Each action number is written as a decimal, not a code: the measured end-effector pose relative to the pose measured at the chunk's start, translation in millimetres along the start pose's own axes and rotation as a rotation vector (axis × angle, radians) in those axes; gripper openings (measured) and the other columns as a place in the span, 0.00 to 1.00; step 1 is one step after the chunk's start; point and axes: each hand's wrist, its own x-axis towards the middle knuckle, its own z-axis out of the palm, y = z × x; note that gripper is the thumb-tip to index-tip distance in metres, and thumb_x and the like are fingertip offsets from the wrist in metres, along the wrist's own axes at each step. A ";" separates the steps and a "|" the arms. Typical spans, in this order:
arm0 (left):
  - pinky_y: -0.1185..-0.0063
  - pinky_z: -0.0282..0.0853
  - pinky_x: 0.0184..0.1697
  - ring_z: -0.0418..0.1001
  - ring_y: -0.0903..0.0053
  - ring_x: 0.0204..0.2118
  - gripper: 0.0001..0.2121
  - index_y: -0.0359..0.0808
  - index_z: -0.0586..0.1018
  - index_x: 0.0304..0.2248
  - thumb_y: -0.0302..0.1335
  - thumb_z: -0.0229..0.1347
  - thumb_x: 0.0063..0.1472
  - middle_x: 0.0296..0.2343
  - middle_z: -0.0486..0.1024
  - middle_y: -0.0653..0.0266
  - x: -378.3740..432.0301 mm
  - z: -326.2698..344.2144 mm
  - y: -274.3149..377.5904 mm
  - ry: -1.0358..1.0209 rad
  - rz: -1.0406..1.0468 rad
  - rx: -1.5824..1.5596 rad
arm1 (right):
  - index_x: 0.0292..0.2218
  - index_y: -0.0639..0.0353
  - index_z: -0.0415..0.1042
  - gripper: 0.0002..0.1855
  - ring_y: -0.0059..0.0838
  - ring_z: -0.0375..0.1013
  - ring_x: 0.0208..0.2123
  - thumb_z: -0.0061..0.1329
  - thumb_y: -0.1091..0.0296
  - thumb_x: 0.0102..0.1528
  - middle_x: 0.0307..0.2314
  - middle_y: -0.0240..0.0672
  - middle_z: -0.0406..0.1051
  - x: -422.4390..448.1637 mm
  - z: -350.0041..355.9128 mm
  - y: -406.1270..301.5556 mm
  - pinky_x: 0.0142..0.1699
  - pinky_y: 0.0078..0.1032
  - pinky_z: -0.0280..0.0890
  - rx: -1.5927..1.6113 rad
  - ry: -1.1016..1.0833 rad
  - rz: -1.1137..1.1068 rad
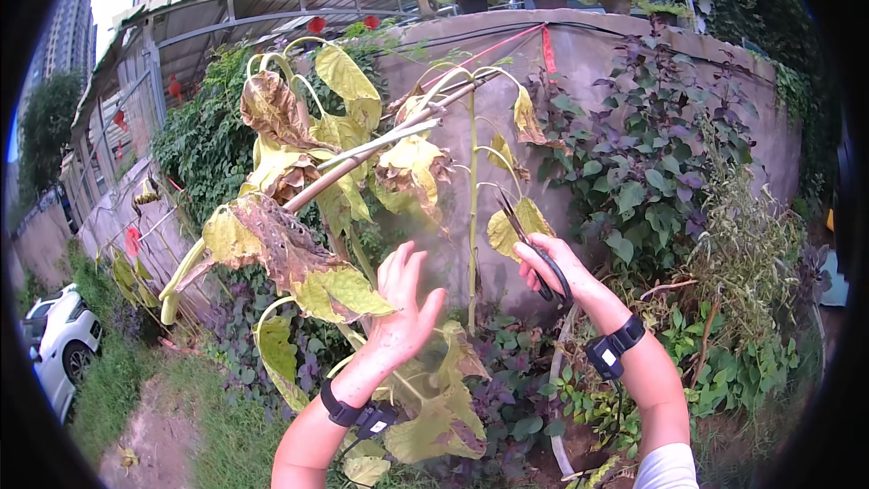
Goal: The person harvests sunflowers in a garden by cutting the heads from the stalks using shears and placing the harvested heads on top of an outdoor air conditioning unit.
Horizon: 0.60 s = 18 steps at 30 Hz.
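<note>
A pair of black-handled scissors (562,280) is gripped in my right hand (551,263), its closed-looking blades pointing up and left. A drooping yellow-green leaf (521,223) hangs right behind the blades. My left hand (402,305) is raised, empty, thumb apart from the fingers. Beside it droops a large, half-withered leaf (299,251); whether they touch I cannot tell. Above both hands a brown stalk (333,182) slants up to the right, with a pale stick (383,144) along it. A thick, pale green stem (178,285) ends at the left. More wilted leaves (414,163) hang around the stalk.
A plastered wall (434,272) stands behind the plants. Green upright stem (473,217) rises before it. A red ribbon (548,51) is tied near the wall top. Purple-leaved plants (638,170) crowd the right. A white car (61,346) stands at left beside grass.
</note>
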 end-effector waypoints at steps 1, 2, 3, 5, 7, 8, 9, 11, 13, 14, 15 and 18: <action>0.64 0.51 0.64 0.52 0.51 0.63 0.27 0.31 0.65 0.56 0.28 0.58 0.58 0.59 0.56 0.45 23.6 11.0 -2.7 0.049 -0.002 0.057 | 0.40 0.62 0.71 0.25 0.18 0.70 0.21 0.47 0.44 0.61 0.22 0.30 0.70 13.5 -5.2 -9.3 0.26 0.19 0.67 -0.032 -0.005 -0.018; 0.63 0.51 0.65 0.52 0.50 0.62 0.28 0.29 0.64 0.55 0.29 0.58 0.58 0.59 0.56 0.43 48.5 22.0 -1.1 0.111 0.008 0.078 | 0.41 0.62 0.71 0.26 0.18 0.70 0.21 0.47 0.43 0.61 0.22 0.30 0.70 26.9 -18.4 -15.8 0.27 0.19 0.67 -0.044 -0.007 -0.041; 0.62 0.50 0.65 0.52 0.49 0.62 0.28 0.27 0.64 0.55 0.29 0.58 0.58 0.59 0.56 0.41 70.5 32.4 -3.1 0.170 0.013 0.104 | 0.41 0.62 0.71 0.26 0.18 0.70 0.21 0.47 0.43 0.61 0.22 0.30 0.70 41.7 -29.0 -19.8 0.27 0.20 0.67 -0.052 -0.014 -0.063; 0.61 0.49 0.65 0.53 0.47 0.62 0.31 0.22 0.61 0.57 0.34 0.56 0.61 0.58 0.56 0.36 106.8 41.1 -18.0 0.225 -0.049 0.272 | 0.43 0.63 0.71 0.28 0.18 0.70 0.21 0.47 0.42 0.60 0.22 0.31 0.70 71.5 -37.9 -40.5 0.27 0.20 0.68 -0.067 -0.040 -0.052; 0.61 0.46 0.66 0.53 0.48 0.62 0.33 0.20 0.60 0.57 0.38 0.54 0.62 0.58 0.57 0.35 139.6 55.2 -32.6 0.239 -0.121 0.382 | 0.43 0.62 0.71 0.32 0.18 0.70 0.20 0.49 0.37 0.58 0.21 0.31 0.69 98.1 -51.5 -58.1 0.26 0.19 0.68 -0.127 -0.053 -0.077; 0.62 0.45 0.66 0.53 0.49 0.63 0.33 0.20 0.60 0.56 0.41 0.53 0.63 0.58 0.58 0.36 154.2 55.9 -35.8 0.255 -0.145 0.406 | 0.43 0.62 0.71 0.32 0.18 0.70 0.19 0.49 0.36 0.57 0.21 0.31 0.69 111.9 -57.1 -68.6 0.25 0.19 0.67 -0.142 -0.056 -0.057; 0.61 0.46 0.66 0.53 0.50 0.63 0.33 0.19 0.61 0.56 0.42 0.51 0.64 0.57 0.59 0.36 164.8 57.6 -41.4 0.257 -0.166 0.443 | 0.42 0.62 0.71 0.33 0.18 0.69 0.19 0.49 0.35 0.57 0.21 0.31 0.69 126.6 -60.4 -75.7 0.24 0.19 0.67 -0.152 -0.061 -0.034; 0.59 0.46 0.65 0.54 0.51 0.63 0.32 0.21 0.61 0.56 0.44 0.49 0.65 0.57 0.60 0.38 183.8 65.1 -58.2 0.226 -0.239 0.499 | 0.38 0.61 0.71 0.28 0.18 0.69 0.18 0.47 0.39 0.59 0.19 0.29 0.69 153.2 -61.1 -88.2 0.23 0.20 0.68 -0.154 -0.061 -0.022; 0.57 0.46 0.65 0.55 0.52 0.62 0.32 0.23 0.61 0.56 0.45 0.46 0.66 0.57 0.61 0.39 199.0 69.4 -68.4 0.232 -0.255 0.569 | 0.40 0.61 0.70 0.29 0.19 0.69 0.17 0.48 0.39 0.59 0.19 0.29 0.69 182.7 -61.6 -100.3 0.21 0.20 0.67 -0.214 -0.031 -0.003; 0.56 0.46 0.65 0.56 0.52 0.62 0.32 0.24 0.62 0.57 0.46 0.45 0.67 0.56 0.62 0.40 206.2 68.4 -71.4 0.237 -0.262 0.606 | 0.40 0.61 0.70 0.29 0.19 0.69 0.17 0.48 0.39 0.59 0.19 0.30 0.69 198.0 -62.7 -103.9 0.21 0.21 0.67 -0.233 -0.050 -0.017; 0.55 0.46 0.65 0.57 0.52 0.62 0.32 0.25 0.61 0.57 0.47 0.43 0.67 0.56 0.63 0.41 216.4 74.6 -68.0 0.155 -0.302 0.576 | 0.40 0.62 0.70 0.29 0.19 0.68 0.16 0.48 0.39 0.59 0.18 0.30 0.68 212.2 -71.1 -102.0 0.21 0.21 0.67 -0.267 -0.054 -0.016; 0.53 0.47 0.63 0.62 0.52 0.60 0.31 0.30 0.61 0.59 0.49 0.39 0.68 0.53 0.68 0.44 230.0 51.6 -53.5 -0.095 -0.417 0.559 | 0.33 0.57 0.69 0.31 0.21 0.71 0.19 0.52 0.32 0.52 0.20 0.31 0.71 243.5 -68.8 -109.6 0.24 0.23 0.70 -0.258 -0.098 -0.046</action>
